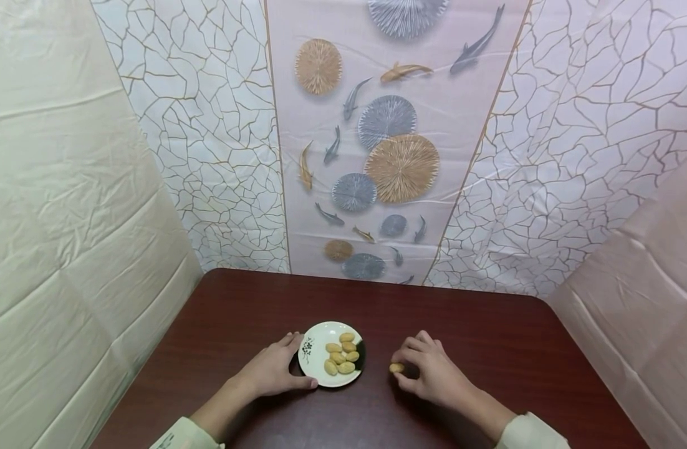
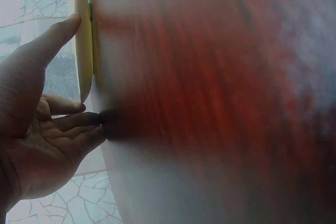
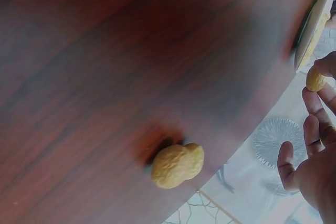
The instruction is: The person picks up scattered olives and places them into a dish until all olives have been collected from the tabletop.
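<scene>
A small white plate (image 1: pixel 315 374) with a dark patch and a floral print holds several unshelled peanuts (image 1: pixel 346 368). My left hand (image 1: pixel 270 368) grips the plate's left side, thumb at the near rim and fingers at the far-left rim. In the left wrist view, the thumb and index finger touch the plate (image 2: pixel 83 51) at two places along its edge. To the right of the plate, my right hand (image 1: pixel 433 371) pinches one peanut (image 1: pixel 396 368) between thumb and index finger. Its other fingers are spread in the right wrist view, where the pinched peanut (image 3: pixel 315 79) shows too.
Another peanut (image 3: pixel 177 165) lies on the dark red-brown table (image 1: pixel 254 299), seen only in the right wrist view. A patterned cloth backdrop (image 1: pixel 355 249) hangs behind the table's far edge, and pale cloth (image 1: pixel 96 249) hangs along both sides.
</scene>
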